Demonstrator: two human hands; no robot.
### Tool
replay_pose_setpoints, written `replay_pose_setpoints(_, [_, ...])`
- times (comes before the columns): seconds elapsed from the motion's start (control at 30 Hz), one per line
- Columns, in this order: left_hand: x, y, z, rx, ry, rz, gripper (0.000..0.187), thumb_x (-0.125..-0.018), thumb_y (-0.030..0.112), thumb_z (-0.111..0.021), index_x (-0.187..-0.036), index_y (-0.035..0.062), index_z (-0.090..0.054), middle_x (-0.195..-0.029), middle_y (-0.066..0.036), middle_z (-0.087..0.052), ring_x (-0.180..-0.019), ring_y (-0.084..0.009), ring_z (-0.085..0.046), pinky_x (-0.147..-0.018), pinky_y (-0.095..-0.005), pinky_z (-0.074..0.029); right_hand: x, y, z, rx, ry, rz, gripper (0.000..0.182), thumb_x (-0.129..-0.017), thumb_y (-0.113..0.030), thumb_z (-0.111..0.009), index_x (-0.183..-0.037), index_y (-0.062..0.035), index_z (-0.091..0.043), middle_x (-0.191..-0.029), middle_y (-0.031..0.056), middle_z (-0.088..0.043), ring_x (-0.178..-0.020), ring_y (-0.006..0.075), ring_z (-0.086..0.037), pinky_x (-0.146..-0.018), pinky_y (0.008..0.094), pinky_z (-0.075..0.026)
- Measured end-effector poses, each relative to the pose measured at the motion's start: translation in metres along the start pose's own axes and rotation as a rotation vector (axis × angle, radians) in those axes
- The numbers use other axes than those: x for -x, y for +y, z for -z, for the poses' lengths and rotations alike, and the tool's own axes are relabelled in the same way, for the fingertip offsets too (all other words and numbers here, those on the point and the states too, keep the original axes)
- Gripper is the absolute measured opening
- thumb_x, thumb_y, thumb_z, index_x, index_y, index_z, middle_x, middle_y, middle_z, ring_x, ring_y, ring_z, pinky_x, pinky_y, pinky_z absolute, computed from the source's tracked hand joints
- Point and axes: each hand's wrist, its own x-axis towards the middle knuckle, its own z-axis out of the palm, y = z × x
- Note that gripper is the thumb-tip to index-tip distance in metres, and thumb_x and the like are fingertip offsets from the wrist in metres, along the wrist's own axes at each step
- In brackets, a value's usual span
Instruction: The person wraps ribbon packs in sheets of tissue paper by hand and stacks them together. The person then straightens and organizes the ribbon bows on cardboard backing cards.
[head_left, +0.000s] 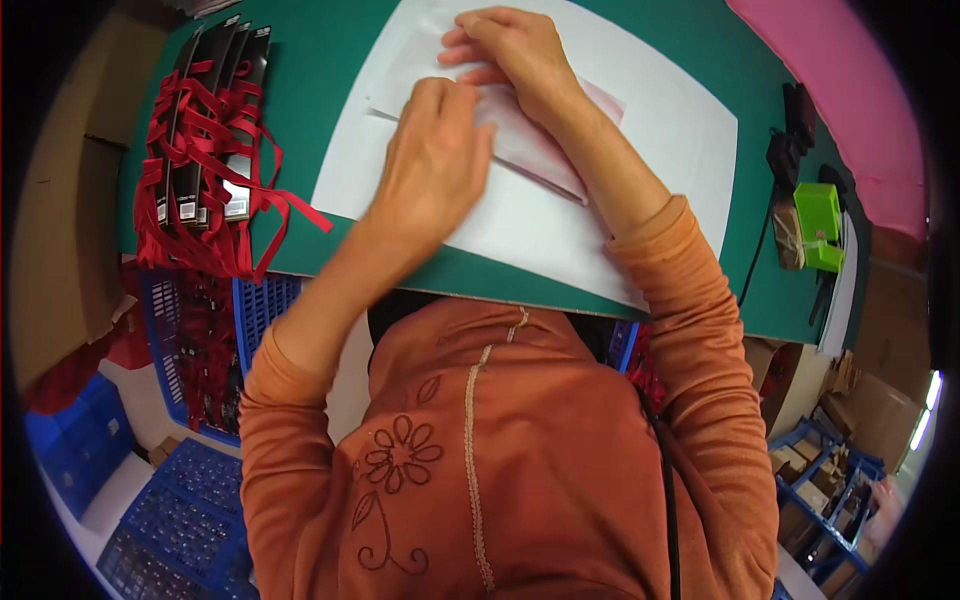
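Observation:
A flat translucent packet (530,155) with a pinkish tint lies slanted on a large white sheet (350,170). My left hand (435,155) is over the packet's left part, its fingers curled in and its thumb lower on the right side. It is slightly blurred, and whatever its fingertips hold is hidden. Just beyond it, my right hand (515,55) hovers over or rests on the packet's upper part, fingers loosely bent and apart, with nothing visible in them.
Black cards with red straps (205,150) are stacked on the green table (310,60) at left. A bright green holder (818,225) and black items sit at right, near pink cloth (840,90). Blue crates (185,500) stand below left.

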Motion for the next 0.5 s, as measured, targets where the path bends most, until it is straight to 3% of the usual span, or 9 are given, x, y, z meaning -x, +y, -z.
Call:
replay_pose_setpoints(0.17, [-0.014, -0.012, -0.010, -0.278, -0.102, -0.102, 0.017, -0.085, 0.014, -0.055, -0.090, -0.0030, -0.055, -0.087, -0.018, -0.051, -0.076, -0.0336, -0.055, -0.065, -0.0416, -0.049, 0.011, -0.011, 0.027, -0.004, -0.034, 0.090, 0.021, -0.088, -0.012, -0.052, -0.091, 0.0072, -0.060, -0.079, 0.0166, -0.063, -0.065, 0.0200, -0.063, -0.059, 0.0276, -0.052])
replay_pose_setpoints(0.23, [-0.024, -0.013, -0.013, -0.308, -0.143, -0.070, 0.019, -0.086, 0.016, -0.055, -0.089, -0.0025, -0.056, -0.087, -0.018, -0.051, -0.076, -0.0338, -0.055, -0.065, -0.0413, -0.049, 0.032, -0.013, 0.039, 0.677, 0.048, 0.362, 0.024, -0.087, -0.016, -0.053, -0.091, 0.0050, -0.064, -0.087, 0.0128, -0.065, -0.080, 0.0173, -0.062, -0.074, 0.0282, -0.049])
replay_pose_setpoints(0.27, [-0.030, -0.012, -0.014, -0.339, -0.177, -0.036, 0.021, -0.086, 0.018, -0.055, -0.089, -0.0021, -0.057, -0.088, -0.019, -0.051, -0.076, -0.0339, -0.055, -0.065, -0.0411, -0.050, 0.042, -0.005, 0.041, 0.677, 0.056, 0.361, 0.024, -0.087, -0.016, -0.053, -0.091, 0.0050, -0.064, -0.087, 0.0128, -0.065, -0.080, 0.0173, -0.062, -0.074, 0.0282, -0.049])
replay_pose_setpoints(0.33, [-0.042, -0.013, -0.017, -0.405, -0.244, 0.029, 0.025, -0.087, 0.023, -0.055, -0.088, -0.0012, -0.058, -0.089, -0.019, -0.051, -0.077, -0.0342, -0.054, -0.065, -0.0406, -0.050, 0.059, 0.022, 0.046, 1.224, 0.143, 0.598, 0.041, -0.091, -0.031, -0.053, -0.111, 0.0050, -0.057, -0.111, 0.0222, -0.060, -0.106, 0.0346, -0.057, -0.091, 0.0410, -0.045])
replay_pose_setpoints(0.37, [-0.046, -0.016, -0.020, -0.407, -0.244, 0.018, 0.025, -0.087, 0.023, -0.055, -0.088, -0.0012, -0.058, -0.089, -0.019, -0.051, -0.077, -0.0342, -0.054, -0.065, -0.0406, -0.050, 0.063, 0.029, 0.047, 1.223, 0.155, 0.600, 0.041, -0.091, -0.031, -0.053, -0.111, 0.0050, -0.057, -0.111, 0.0222, -0.060, -0.106, 0.0346, -0.057, -0.091, 0.0410, -0.045])
replay_pose_setpoints(0.5, [-0.051, -0.038, -0.032, -0.552, -0.075, -0.229, 0.030, -0.089, 0.030, -0.054, -0.089, 0.0006, -0.061, -0.093, -0.020, -0.053, -0.070, -0.0338, -0.055, -0.063, -0.0376, -0.051, 0.068, 0.045, 0.048, 1.376, 0.296, 0.485, 0.055, -0.093, -0.041, -0.043, -0.125, 0.0031, -0.049, -0.130, 0.0257, -0.046, -0.125, 0.0402, -0.040, -0.106, 0.0480, -0.026])
